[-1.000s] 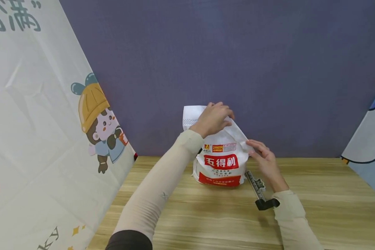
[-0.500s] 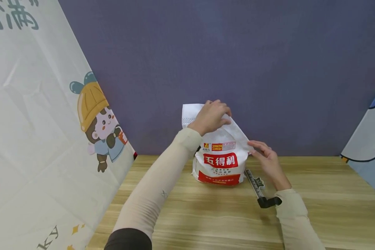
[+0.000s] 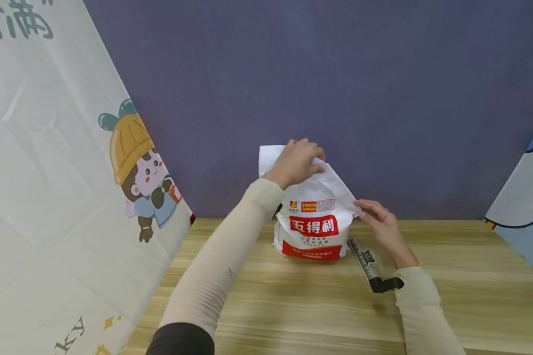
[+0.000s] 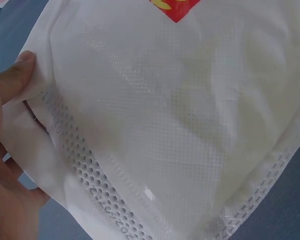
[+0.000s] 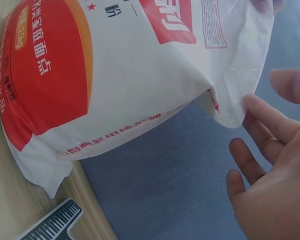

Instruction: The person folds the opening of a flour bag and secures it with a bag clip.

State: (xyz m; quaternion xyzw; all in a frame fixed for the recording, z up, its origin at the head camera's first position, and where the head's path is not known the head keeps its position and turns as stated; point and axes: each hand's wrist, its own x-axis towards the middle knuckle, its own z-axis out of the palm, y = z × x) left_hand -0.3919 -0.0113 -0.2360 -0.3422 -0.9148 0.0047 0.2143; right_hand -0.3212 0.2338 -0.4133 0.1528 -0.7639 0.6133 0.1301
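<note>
A white flour bag [image 3: 313,224] with red panels stands on the wooden table. Its flattened top is raised and folds over to the right. My left hand [image 3: 296,162] grips the top edge, thumb in front and other fingers behind, as the left wrist view shows. At the bag's upper right corner is my right hand [image 3: 381,228]. In the right wrist view its index fingertip touches that corner, while the thumb [image 5: 292,87] stays apart from the bag. I cannot see from these views whether the bag's mouth is sealed.
Right of the bag, a dark strip with white tick marks [image 3: 361,257] lies on the wooden table [image 3: 266,315]. A black angular piece [image 3: 385,284] sits by my right wrist. Behind the table rises a blue-grey wall [image 3: 382,98], with a printed white sheet [image 3: 49,172] at the left.
My left hand has shifted slightly up and left. The right hand has drifted a little right, still at the corner. The bag stays where it was, its hold unchanged.
</note>
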